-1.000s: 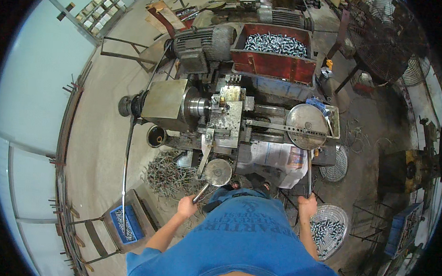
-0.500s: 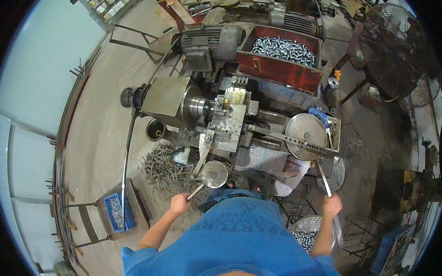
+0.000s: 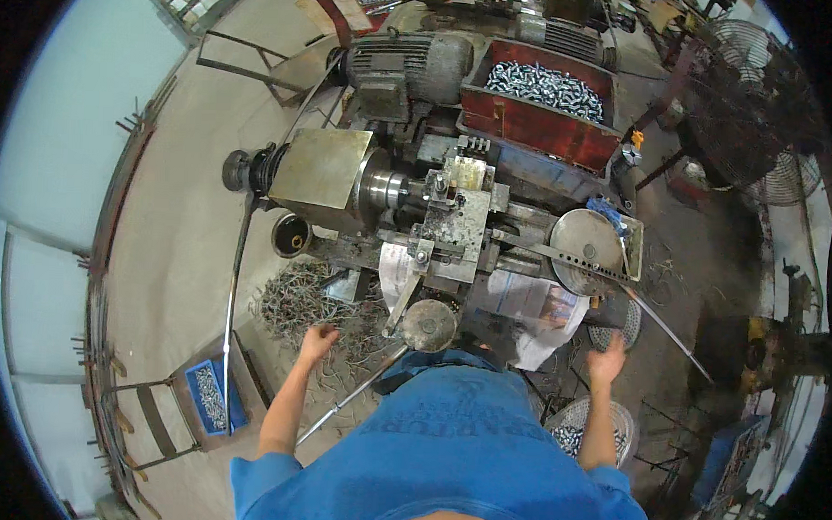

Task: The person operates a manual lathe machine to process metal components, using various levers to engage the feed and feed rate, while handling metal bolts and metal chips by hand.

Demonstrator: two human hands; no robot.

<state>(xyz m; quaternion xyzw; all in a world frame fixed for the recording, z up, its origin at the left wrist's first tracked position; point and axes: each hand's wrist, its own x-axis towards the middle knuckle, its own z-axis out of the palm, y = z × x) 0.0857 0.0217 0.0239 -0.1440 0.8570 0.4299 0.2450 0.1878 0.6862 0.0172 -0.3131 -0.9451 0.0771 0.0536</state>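
Observation:
My left hand [image 3: 319, 342] is in the air beside a heap of metal shavings [image 3: 295, 302], empty, its fingers loosely apart. To its right, a metal handle [image 3: 361, 393] slants down-left from a round weight [image 3: 430, 326] at the front of a lathe-like machine [image 3: 454, 220]. My right hand [image 3: 607, 358] is also empty, its fingers loosely spread. It hovers in front of a perforated round basket [image 3: 620, 329] and above a bowl of small shiny metal parts [image 3: 567, 439]. Beyond it, a long metal lever [image 3: 667, 333] slopes down-right from beside a large round disc [image 3: 585, 250].
Behind the machine stand a motor [image 3: 414, 66] and a red crate [image 3: 531, 123] full of shiny metal parts. A blue bin [image 3: 214, 398] of parts sits at lower left. A floor fan [image 3: 742, 115] stands at far right, and a dark pot [image 3: 291, 235] left of the machine.
Both hands have let go of the metal handles. My left hand moved up and left, my right hand inward. The right lever now points further outward; the left handle shows at full length.

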